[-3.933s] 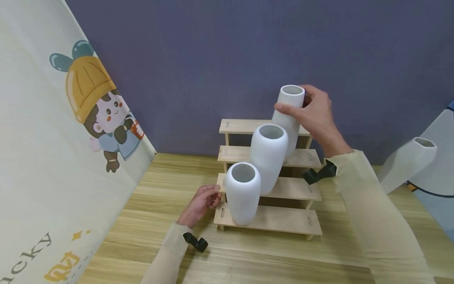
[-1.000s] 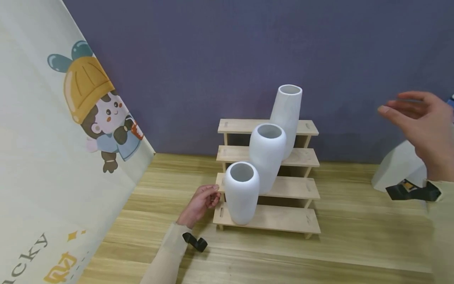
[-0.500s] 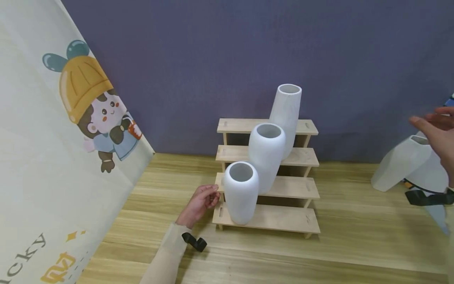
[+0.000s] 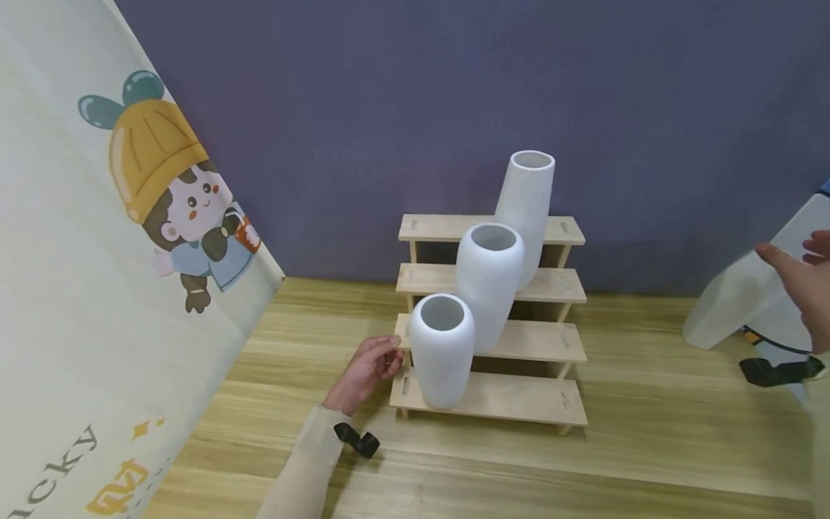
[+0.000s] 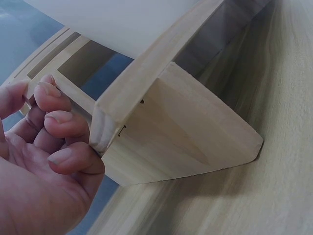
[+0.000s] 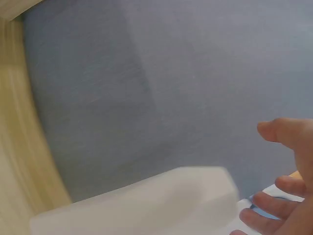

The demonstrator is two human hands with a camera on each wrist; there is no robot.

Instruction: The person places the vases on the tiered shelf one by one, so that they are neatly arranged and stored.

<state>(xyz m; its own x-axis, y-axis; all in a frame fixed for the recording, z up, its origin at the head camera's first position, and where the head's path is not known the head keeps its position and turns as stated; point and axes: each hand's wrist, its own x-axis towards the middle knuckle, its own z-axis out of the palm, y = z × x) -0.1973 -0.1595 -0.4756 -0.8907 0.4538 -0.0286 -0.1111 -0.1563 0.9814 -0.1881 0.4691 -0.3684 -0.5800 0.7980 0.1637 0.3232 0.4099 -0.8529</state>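
A wooden stepped stand (image 4: 519,400) holds three white vases. The short front vase (image 4: 441,367) stands on its lowest board, the middle vase (image 4: 486,288) on the second, and the tall tapered vase (image 4: 528,194) on the third. My left hand (image 4: 366,369) pinches the left end of the second board between thumb and index finger; the left wrist view shows the other fingers curled beside the stand (image 5: 171,127). At far right, my right hand (image 4: 810,288) is spread by a white faceted vase (image 4: 726,306), thumb apart from the fingers, with a gap to the vase (image 6: 161,203).
The stand rests on a wood-grain tabletop (image 4: 648,418) against a dark blue back wall (image 4: 337,144). A white printed cloth (image 4: 65,252) with a cartoon figure borders the left side. Another printed panel lies behind the faceted vase at right.
My right hand has let go of the tall tapered vase, moved right, and lately lowered toward the faceted vase. My left hand has kept its pinch on the stand.
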